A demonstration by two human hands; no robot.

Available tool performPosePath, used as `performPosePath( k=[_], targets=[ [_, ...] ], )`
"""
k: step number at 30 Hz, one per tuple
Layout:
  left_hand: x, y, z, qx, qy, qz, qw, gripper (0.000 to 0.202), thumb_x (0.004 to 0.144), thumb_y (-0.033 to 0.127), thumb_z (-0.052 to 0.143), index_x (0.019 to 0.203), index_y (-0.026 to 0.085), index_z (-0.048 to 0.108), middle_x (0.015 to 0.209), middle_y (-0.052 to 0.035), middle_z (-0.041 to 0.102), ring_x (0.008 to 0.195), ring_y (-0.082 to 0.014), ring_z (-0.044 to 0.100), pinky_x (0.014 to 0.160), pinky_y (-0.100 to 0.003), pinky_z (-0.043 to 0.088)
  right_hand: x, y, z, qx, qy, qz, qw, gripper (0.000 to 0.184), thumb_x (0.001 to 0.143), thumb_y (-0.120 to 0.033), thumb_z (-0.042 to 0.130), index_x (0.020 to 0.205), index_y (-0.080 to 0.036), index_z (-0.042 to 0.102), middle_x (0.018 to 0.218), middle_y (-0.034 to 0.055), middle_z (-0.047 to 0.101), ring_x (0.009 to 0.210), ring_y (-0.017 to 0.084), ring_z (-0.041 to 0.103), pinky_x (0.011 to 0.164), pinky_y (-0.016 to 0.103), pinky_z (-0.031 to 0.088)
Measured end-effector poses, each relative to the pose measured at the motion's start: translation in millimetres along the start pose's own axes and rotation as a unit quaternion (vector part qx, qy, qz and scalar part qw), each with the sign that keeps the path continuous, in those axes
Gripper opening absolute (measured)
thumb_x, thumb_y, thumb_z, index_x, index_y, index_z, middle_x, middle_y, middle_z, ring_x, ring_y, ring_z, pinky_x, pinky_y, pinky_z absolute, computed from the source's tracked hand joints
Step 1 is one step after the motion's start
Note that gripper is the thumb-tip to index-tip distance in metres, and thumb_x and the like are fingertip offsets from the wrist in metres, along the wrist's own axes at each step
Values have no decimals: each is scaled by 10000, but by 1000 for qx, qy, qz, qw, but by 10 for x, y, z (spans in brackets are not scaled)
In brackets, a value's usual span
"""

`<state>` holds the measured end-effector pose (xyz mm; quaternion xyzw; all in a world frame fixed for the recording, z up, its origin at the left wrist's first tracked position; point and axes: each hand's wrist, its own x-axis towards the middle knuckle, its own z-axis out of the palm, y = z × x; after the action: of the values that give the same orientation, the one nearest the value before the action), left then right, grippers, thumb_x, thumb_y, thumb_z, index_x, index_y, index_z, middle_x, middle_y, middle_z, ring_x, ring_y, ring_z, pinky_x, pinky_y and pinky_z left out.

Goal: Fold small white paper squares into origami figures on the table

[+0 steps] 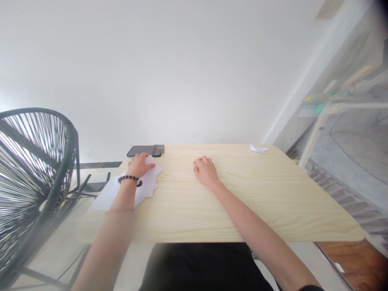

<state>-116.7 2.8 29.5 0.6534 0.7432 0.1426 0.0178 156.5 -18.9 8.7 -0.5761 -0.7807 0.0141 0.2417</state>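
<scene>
My left hand point(140, 164), with a dark bead bracelet at the wrist, rests on a loose stack of white paper sheets point(147, 182) at the left end of the light wooden table point(242, 202); its fingers curl over the top sheet's far corner. My right hand point(206, 169) lies palm down on the bare tabletop near the middle, fingers loosely bent and together, holding nothing. A small folded white paper piece point(258, 149) sits at the table's far edge to the right.
A dark phone point(143, 151) lies at the far left corner just beyond the papers. A black wire chair point(33, 178) stands left of the table. A white wall is behind; a white-framed stand point(321, 121) and stairs are at right.
</scene>
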Motion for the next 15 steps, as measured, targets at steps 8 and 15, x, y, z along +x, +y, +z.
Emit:
performPosePath(
  k=[8,15],
  targets=[
    [21,-4,-29,-85,68,20,994,207,633,267,532,825,192,545,834,-36,614,811,-180,552,719,-279,411,-1,7,10,4,5,-3,1000,250,782,-250,389,979,-210,538,986,71,467,897,188,393,778,298,325],
    [-19,36,-91,-103,76,-4,992,167,610,332,564,721,208,586,759,-32,640,729,-190,570,656,-289,424,-3,15,21,6,16,-8,1000,248,783,-258,383,968,-215,541,974,63,473,883,186,400,771,298,334]
  ],
)
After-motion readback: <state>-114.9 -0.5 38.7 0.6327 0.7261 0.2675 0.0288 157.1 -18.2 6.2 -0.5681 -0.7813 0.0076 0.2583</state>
